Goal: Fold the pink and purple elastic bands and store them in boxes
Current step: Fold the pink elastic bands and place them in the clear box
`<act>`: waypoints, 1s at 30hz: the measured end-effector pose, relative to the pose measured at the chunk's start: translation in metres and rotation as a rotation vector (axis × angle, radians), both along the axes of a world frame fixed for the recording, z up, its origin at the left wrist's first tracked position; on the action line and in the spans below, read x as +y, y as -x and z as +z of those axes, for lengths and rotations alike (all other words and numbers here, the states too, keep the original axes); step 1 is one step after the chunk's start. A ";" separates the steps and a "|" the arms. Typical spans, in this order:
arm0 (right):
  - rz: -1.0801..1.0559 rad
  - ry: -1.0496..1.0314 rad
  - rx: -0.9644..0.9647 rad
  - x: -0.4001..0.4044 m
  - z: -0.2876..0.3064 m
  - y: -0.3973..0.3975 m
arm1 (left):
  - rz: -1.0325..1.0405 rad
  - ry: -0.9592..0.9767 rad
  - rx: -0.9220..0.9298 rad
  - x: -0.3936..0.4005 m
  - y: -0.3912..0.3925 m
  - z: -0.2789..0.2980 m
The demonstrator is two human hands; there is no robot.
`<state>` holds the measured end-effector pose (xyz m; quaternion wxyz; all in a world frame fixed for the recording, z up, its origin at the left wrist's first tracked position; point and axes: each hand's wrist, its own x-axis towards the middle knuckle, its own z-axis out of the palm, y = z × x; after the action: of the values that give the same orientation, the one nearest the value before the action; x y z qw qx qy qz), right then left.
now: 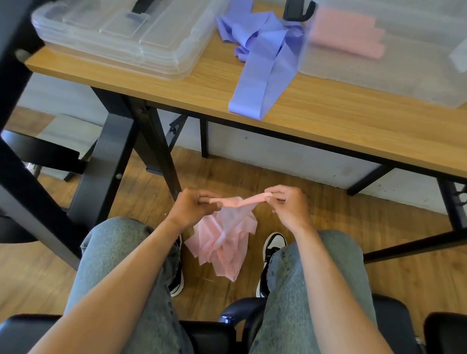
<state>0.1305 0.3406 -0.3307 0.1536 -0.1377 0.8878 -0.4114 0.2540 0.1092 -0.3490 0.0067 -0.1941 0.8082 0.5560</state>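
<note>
Wooden table (336,119), twelve o'clock: purple elastic bands (262,52) unfolded; pink folded ones in clear box (392,74). Below, left hand (192,205) and right hand (288,203) pinch crumpled pink elastic band (224,235). Partway.

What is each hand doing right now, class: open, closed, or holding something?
Left hand: closed, pinching one end of the pink elastic band.
Right hand: closed, pinching the other end of the same band.

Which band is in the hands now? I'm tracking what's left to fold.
The loose pink band: left hand and right hand pinch its top edge. The purple band lies untouched on the table.
</note>
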 end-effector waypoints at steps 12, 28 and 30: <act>0.049 0.023 0.015 -0.003 0.007 -0.006 | 0.159 -0.098 0.072 0.003 0.000 0.008; -0.027 0.246 -0.467 0.001 0.015 -0.006 | 0.215 -0.404 0.111 -0.003 -0.002 0.011; 0.017 0.209 -0.445 0.002 0.015 -0.006 | 0.185 -0.358 0.125 -0.005 -0.003 0.010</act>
<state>0.1369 0.3427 -0.3160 0.3339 -0.0664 0.7834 -0.5201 0.2575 0.1044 -0.3391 -0.0603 -0.2281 0.6742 0.6998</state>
